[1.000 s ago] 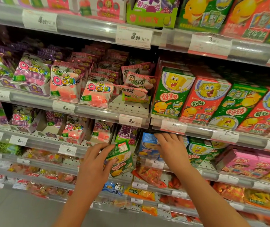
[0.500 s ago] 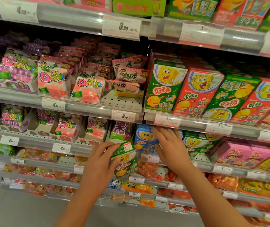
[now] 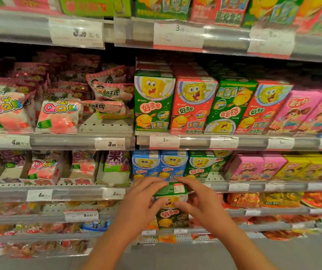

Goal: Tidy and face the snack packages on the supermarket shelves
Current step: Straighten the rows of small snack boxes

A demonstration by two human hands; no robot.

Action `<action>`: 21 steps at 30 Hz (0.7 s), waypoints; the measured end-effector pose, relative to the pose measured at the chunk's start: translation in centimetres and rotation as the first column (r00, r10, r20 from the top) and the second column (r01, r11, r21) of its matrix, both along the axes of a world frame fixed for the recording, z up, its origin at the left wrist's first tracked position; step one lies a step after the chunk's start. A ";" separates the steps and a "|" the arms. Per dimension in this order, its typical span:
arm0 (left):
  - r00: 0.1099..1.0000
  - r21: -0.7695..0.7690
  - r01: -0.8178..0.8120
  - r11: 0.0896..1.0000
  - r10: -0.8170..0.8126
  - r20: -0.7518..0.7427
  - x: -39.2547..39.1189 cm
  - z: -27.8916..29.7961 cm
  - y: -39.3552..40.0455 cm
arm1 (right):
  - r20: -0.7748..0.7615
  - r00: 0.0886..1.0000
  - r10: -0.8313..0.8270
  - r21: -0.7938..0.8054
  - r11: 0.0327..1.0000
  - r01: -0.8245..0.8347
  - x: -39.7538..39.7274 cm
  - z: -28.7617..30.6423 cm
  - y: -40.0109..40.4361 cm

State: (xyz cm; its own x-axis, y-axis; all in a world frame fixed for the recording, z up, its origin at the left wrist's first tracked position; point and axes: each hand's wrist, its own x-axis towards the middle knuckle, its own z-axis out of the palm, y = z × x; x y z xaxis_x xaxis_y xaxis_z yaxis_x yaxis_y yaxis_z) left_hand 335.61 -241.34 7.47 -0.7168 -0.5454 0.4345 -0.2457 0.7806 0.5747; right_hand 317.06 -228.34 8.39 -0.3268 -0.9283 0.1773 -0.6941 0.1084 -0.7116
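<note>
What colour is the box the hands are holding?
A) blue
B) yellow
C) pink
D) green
D: the left hand and right hand both grip a green box in front of the shelves; the blue boxes sit on the shelf behind it.

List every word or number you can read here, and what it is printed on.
"3.90": price tag under the sweets bags.
"4.90", less sharp: price tag at left.
"3.90", blurred: top-shelf tag.
"QQ糖": pink sweets bag.
"旺仔": bag behind it.
"好多鱼": green box.
"好多鱼": held box, in both hands' grip.
Other tags and small print: unreadable.
</note>
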 end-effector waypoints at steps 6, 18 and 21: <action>0.989 -0.423 -0.019 0.906 0.079 0.125 -4.8 1.1 -2.5 | 0.002 0.994 -0.106 -0.007 0.994 0.106 -4.6 -0.2 3.9; 0.820 -0.472 -0.147 0.869 0.375 0.434 -11.0 2.8 -4.9 | -0.064 0.984 -0.167 -0.005 0.986 0.167 -10.7 -0.7 7.0; 0.839 -0.406 -0.180 0.896 0.355 0.412 -11.4 2.9 -5.2 | -0.080 0.985 -0.152 0.004 0.988 0.153 -12.0 -1.1 7.5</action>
